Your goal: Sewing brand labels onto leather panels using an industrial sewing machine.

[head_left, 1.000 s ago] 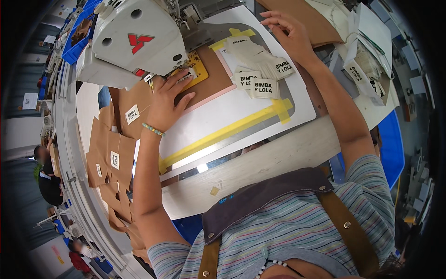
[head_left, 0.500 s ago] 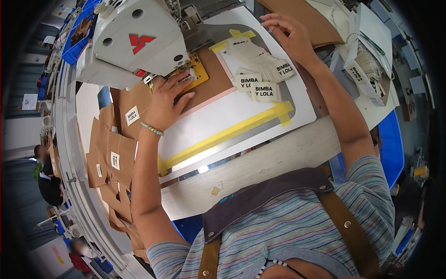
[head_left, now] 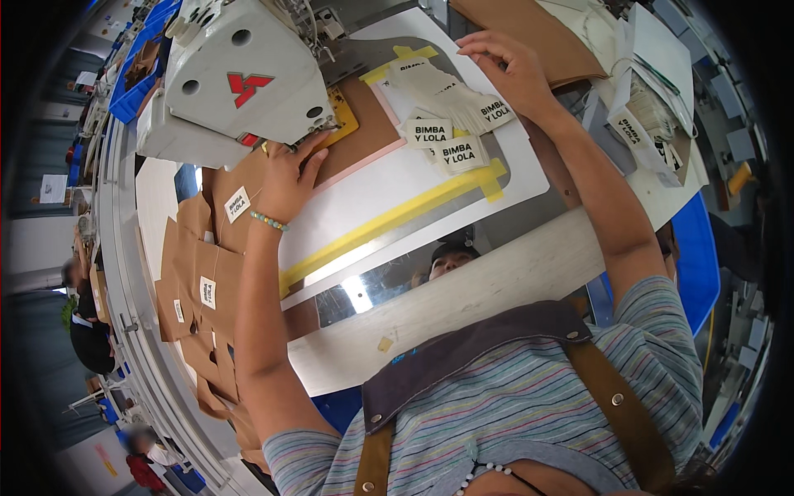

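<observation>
My left hand (head_left: pixel 288 180) reaches in under the head of a white sewing machine (head_left: pixel 217 99), thumb apart, over a brown leather-like piece (head_left: pixel 376 128). The machine head hides part of its fingers. That piece lies on a white template board (head_left: pixel 523 169) edged with yellow tape (head_left: pixel 397 219). A yellow plate (head_left: pixel 345 122) shows beside the machine's needle area. At the board's far right edge is my right hand (head_left: pixel 514 76), forefinger stretched and other fingers loosely bent; I see nothing in it. Near it, several printed white labels (head_left: pixel 461 153) lie in a loose pile on the board.
Brown pieces with white labels (head_left: pixel 194 269) overlap at the left. A box of labels (head_left: pixel 649 124) and brown sheets (head_left: pixel 538 37) lie at the right and far right. Blue bins (head_left: pixel 699 264) stand at the sides. A shiny metal strip (head_left: pixel 389 281) runs before the board.
The board, with the brown piece and labels on it, has slid away and slightly left. My left fingers have gone further under the machine head. My right hand has shifted slightly left.
</observation>
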A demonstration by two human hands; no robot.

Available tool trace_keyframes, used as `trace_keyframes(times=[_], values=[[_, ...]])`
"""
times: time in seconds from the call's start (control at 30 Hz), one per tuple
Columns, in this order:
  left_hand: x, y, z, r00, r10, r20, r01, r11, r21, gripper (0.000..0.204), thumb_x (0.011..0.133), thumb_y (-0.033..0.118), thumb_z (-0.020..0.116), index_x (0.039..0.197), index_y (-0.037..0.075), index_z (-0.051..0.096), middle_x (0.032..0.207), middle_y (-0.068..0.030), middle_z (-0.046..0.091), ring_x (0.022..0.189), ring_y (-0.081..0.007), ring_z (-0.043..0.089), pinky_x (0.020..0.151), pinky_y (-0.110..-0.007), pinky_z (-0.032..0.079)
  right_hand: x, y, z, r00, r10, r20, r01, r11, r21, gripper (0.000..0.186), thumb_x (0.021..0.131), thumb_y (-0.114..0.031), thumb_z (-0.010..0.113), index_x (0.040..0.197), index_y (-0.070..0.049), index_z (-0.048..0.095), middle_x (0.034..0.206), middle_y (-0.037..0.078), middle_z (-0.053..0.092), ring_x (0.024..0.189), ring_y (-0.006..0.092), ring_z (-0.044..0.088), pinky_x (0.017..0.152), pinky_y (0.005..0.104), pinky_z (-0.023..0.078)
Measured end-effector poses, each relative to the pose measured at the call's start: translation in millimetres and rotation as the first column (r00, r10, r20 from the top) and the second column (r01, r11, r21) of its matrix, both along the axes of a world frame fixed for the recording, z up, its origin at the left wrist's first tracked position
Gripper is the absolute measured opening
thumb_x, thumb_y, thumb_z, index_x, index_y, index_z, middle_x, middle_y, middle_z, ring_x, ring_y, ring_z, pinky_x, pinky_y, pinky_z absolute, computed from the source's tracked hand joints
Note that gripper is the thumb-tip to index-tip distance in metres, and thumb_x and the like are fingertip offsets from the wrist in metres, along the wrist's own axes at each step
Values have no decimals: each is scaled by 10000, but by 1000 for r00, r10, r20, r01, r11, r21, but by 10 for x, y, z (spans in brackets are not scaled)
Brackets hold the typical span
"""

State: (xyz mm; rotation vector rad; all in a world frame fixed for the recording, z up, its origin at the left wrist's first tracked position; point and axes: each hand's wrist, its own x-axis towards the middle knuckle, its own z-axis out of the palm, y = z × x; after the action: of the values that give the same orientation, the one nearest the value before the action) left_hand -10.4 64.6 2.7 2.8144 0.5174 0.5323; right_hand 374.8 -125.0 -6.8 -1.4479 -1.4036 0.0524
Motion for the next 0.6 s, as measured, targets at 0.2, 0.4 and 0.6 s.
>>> trace_keyframes(times=[0.2, 0.4, 0.6], values=[[-286, 0, 49, 998, 53, 40, -51, 998, -37, 373, 983, 148, 753, 1340, 45, 719, 1274, -214, 711, 1215, -400, 623, 1058, -442, 492, -199, -15, 220, 996, 82, 43, -80, 996, -44, 205, 1024, -88, 667, 1189, -89, 788, 1268, 46, 761, 1089, 206, 704, 904, 318, 560], [-568, 1, 84, 982, 187, 38, -181, 976, -122, 597, 800, 240, 937, 1303, 20, 702, 1254, -146, 625, 1217, -348, 591, 1087, -434, 493, -693, 20, 457, 889, 322, 327, -227, 928, -295, 268, 1035, -182, 672, 1259, -71, 768, 1331, 93, 721, 1297, 267, 623, 1120, 424, 490], [-575, 37, 62, 981, 189, 36, -180, 968, -176, 641, 781, 274, 960, 1319, 33, 710, 1266, -140, 608, 1244, -332, 555, 1094, -424, 481, -1172, 294, 409, 670, 431, 604, -124, 868, -481, 277, 995, -277, 723, 1182, -85, 791, 1249, 60, 738, 1209, 240, 649, 1113, 415, 462]])
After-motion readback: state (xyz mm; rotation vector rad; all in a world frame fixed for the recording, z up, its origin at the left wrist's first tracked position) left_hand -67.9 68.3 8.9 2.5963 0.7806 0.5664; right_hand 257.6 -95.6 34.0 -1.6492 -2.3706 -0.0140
